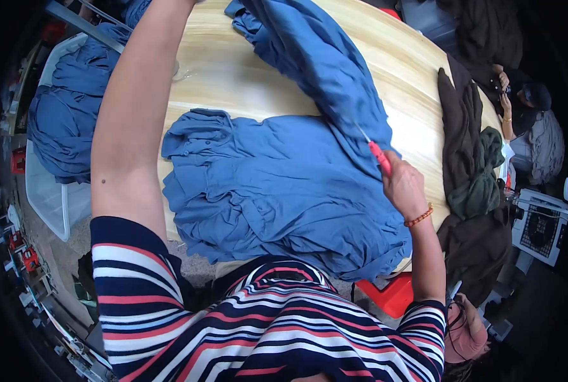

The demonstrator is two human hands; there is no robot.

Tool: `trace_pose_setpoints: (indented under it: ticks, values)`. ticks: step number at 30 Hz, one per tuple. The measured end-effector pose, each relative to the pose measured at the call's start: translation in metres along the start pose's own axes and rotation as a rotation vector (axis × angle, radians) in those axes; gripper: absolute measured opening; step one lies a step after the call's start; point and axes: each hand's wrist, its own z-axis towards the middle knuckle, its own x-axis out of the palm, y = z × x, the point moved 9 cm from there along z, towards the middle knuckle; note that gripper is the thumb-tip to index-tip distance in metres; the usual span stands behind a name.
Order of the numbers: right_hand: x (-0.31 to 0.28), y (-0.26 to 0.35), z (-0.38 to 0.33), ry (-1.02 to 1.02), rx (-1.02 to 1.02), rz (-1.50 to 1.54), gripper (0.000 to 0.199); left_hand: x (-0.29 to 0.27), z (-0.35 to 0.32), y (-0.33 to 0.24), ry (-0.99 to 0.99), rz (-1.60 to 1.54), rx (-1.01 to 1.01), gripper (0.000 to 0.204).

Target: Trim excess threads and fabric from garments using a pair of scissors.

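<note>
Blue garments (pixel 277 165) lie crumpled on a light wood-grain table (pixel 411 95), with collars and buttons showing at their left side. A long blue fold (pixel 316 51) rises from them and runs out past the top edge. My right hand (pixel 404 184) is closed round the red-pink handle (pixel 379 157) of a small tool with a thin metal tip. That tip points up and left, over the blue cloth. My left arm (pixel 134 127) reaches far forward; its hand (pixel 191 3) is almost wholly cut off at the top edge, so its fingers are hidden.
At left stands a clear plastic bin (pixel 48 200) with heaped blue garments (pixel 74 121). Dark brown cloth (pixel 459 134) and a dark green piece (pixel 484 181) hang at the table's right edge. A red stool (pixel 392 296) is below. Another person (pixel 519 102) works at far right.
</note>
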Motion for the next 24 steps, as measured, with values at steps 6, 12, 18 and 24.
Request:
trace_pose_setpoints:
  ticks: [6, 12, 18, 24]
  values:
    - [0.018, 0.007, -0.036, 0.177, -0.058, 0.097, 0.029, -0.030, -0.206, 0.157, 0.272, 1.348, -0.033, 0.055]
    - [0.051, 0.056, -0.065, 0.234, -0.274, 0.238, 0.033, -0.081, -0.364, 0.227, 0.482, 1.743, 0.122, 0.048]
    - [0.124, 0.045, -0.046, 0.200, -0.218, 0.169, 0.025, -0.087, -0.335, 0.190, 0.230, 1.813, 0.418, 0.023]
    - [0.077, 0.031, -0.038, -0.021, -0.163, 0.175, 0.018, -0.123, -0.317, 0.140, -0.310, 1.634, 0.413, 0.026]
